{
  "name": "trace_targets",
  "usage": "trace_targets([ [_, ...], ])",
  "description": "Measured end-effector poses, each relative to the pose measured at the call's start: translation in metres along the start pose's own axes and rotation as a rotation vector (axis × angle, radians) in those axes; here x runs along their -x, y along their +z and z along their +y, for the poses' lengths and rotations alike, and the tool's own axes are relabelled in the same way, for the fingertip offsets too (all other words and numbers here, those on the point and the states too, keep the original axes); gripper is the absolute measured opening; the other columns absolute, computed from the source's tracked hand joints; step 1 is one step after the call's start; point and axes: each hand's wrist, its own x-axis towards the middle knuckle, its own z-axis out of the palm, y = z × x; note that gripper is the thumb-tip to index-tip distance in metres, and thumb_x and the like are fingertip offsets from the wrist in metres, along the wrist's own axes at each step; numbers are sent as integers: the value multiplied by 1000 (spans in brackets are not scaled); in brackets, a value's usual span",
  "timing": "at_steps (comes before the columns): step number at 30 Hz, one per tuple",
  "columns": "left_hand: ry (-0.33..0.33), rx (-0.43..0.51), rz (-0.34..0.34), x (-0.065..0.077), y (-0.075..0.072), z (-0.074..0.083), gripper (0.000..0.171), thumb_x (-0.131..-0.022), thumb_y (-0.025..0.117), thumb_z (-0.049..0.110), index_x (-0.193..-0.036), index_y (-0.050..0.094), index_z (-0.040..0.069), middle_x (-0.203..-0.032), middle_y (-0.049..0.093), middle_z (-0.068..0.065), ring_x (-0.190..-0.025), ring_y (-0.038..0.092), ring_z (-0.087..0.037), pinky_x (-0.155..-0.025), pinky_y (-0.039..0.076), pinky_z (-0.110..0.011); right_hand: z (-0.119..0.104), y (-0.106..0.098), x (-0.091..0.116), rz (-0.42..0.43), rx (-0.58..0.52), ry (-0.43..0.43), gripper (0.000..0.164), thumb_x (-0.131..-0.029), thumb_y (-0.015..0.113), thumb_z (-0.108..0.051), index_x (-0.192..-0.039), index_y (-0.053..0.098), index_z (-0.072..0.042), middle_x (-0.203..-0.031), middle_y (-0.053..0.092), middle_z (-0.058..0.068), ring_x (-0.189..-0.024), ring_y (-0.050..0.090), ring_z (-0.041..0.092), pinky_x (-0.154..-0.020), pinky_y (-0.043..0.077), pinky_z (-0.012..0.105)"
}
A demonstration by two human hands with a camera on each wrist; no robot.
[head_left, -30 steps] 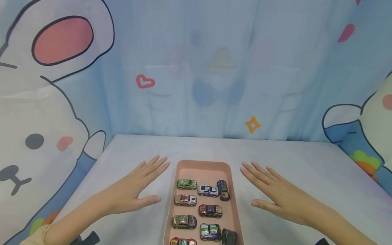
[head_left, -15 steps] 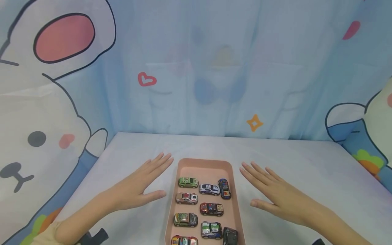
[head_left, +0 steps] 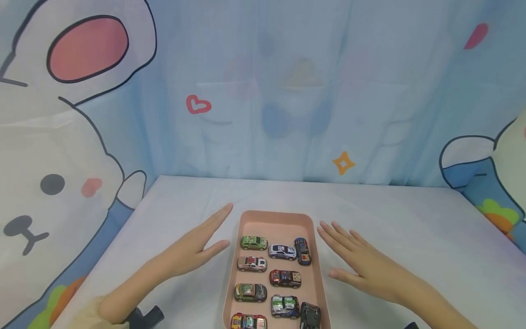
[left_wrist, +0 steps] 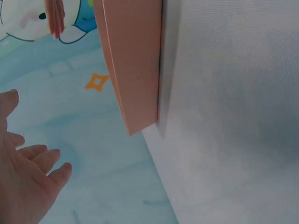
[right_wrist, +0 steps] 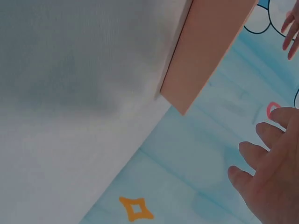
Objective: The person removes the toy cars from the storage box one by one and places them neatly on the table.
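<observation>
A pink rectangular tray lies on the table between my hands, its near end cut off by the frame. Several toy cars sit in it, among them a green car, a white car, a dark blue car on its own angle, a red and black car and a black car. My left hand hovers left of the tray, fingers straight and thumb apart, holding nothing. To the tray's right, my right hand is held with straight fingers, also holding nothing. Both wrist views show the tray's outer side wall apart from the hand.
The table has a white cover. Behind it hangs a blue curtain with cartoon animals, a heart and a star printed on it. Dark wrist mounts show under the forearms.
My left hand has moved right, nearer the tray, and turned more edge-on. The right hand has shifted slightly left. The whole head view has drifted a little; the cars keep their places in the tray.
</observation>
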Motion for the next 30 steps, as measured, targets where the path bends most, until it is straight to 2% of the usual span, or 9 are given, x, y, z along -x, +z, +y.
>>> trace_targets([
  [8,14,102,79,-9,14,-6,70,-95,56,20,-150,14,10,-152,21,-7,-133,31,-23,-105,29,-43,2,13,-6,-25,-111,22,73,-93,53,-45,-151,12,-27,-155,12,0,-140,6,25,-103,-11,14],
  [11,34,156,78,-13,20,-10,71,-94,58,15,-150,15,8,-152,21,-9,-130,35,-26,-103,33,-41,4,18,-7,-30,-144,22,74,-93,54,-43,-151,12,-26,-155,11,-2,-140,6,24,-102,-10,12],
  [16,41,213,61,-18,29,-16,68,-93,59,10,-149,20,7,-150,26,-10,-127,40,-28,-102,35,-39,6,25,-10,-13,-170,-4,74,-92,56,-40,-151,17,-16,-154,15,3,-139,9,27,-103,-9,11],
  [20,17,236,53,-23,35,-21,65,-93,59,13,-148,25,9,-146,34,-13,-124,44,-28,-100,37,-43,9,30,-11,-18,-188,0,76,-92,57,-41,-151,15,-20,-154,15,5,-139,12,28,-103,-8,11],
  [26,11,261,35,-28,42,-26,55,-94,58,11,-143,34,3,-137,45,-16,-121,48,-28,-99,39,-44,11,35,-11,-39,-216,21,78,-91,57,-43,-151,13,-22,-154,15,7,-137,17,30,-101,-7,10],
  [28,-14,263,27,-29,44,-27,50,-94,58,10,-139,40,1,-134,49,-15,-120,48,-27,-99,39,-42,12,35,-10,-43,-216,25,78,-91,57,-44,-151,14,-22,-154,15,7,-137,18,29,-104,-6,13],
  [30,-41,249,22,-30,46,-28,45,-94,58,12,-135,46,1,-132,51,-13,-121,47,-26,-99,39,-41,12,36,-10,-52,-213,30,78,-91,57,-45,-151,16,-19,-154,15,8,-137,18,31,-110,-1,25],
])
